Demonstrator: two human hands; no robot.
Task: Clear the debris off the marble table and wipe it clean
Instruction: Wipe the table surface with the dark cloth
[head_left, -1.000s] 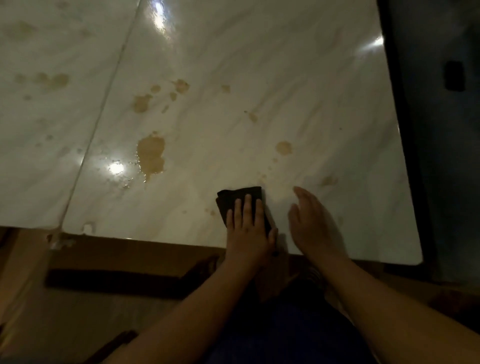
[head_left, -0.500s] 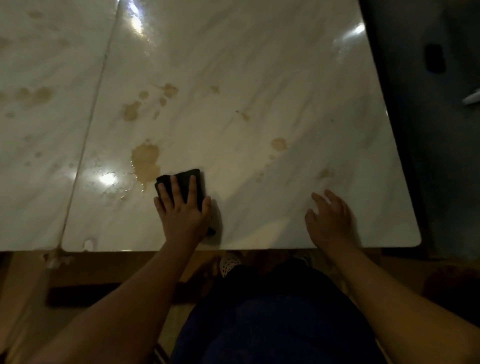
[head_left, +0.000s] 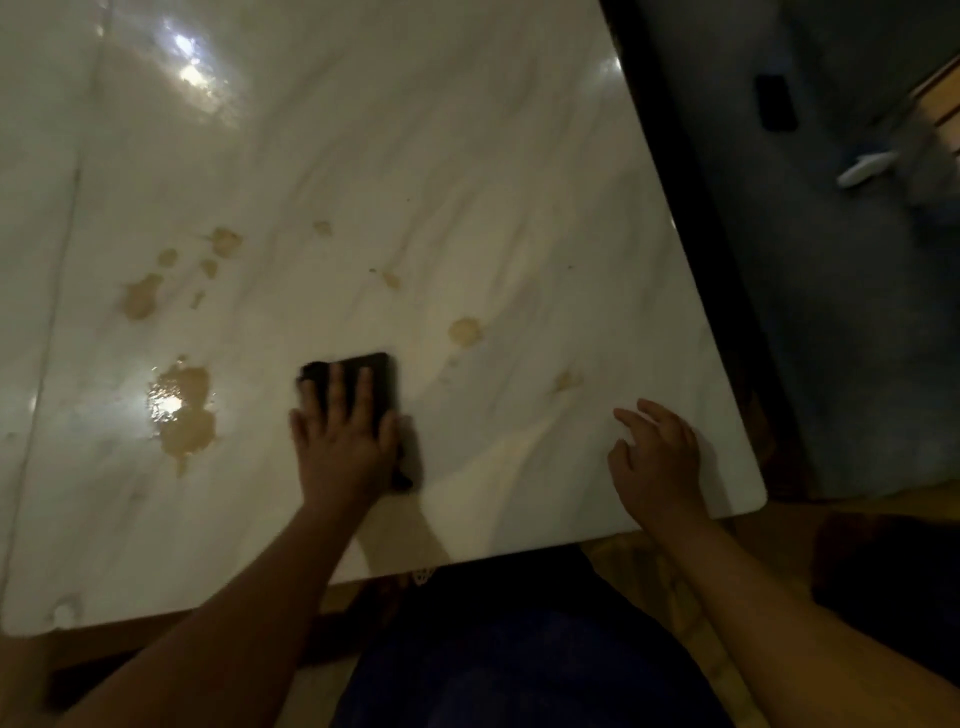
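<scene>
Head view. Marble table (head_left: 467, 156): glossy, grey-veined.

Left hand (head_left: 340, 447) lies flat with fingers straight, pressing a dark folded cloth (head_left: 376, 379) onto the slab.

Right hand (head_left: 657, 457) is at 3 o'clock from the cloth, well apart, by the near right corner. Its fingers are loosely spread and hold nothing; contact with the marble cannot be told.

From the cloth:
- 9 o'clock: large wet brown puddle (head_left: 182, 410).
- 1 o'clock: small brown spot (head_left: 466, 331).
- 10 o'clock: scattered brown splashes (head_left: 140, 299).

the person wears a plain dark blue garment (head_left: 519, 670), seen in the lower middle. the left forearm (head_left: 234, 613) and the right forearm (head_left: 779, 613) are bare to the frame edge, and the left hand (head_left: 340, 447) and the right hand (head_left: 657, 462) are uncovered.
</scene>
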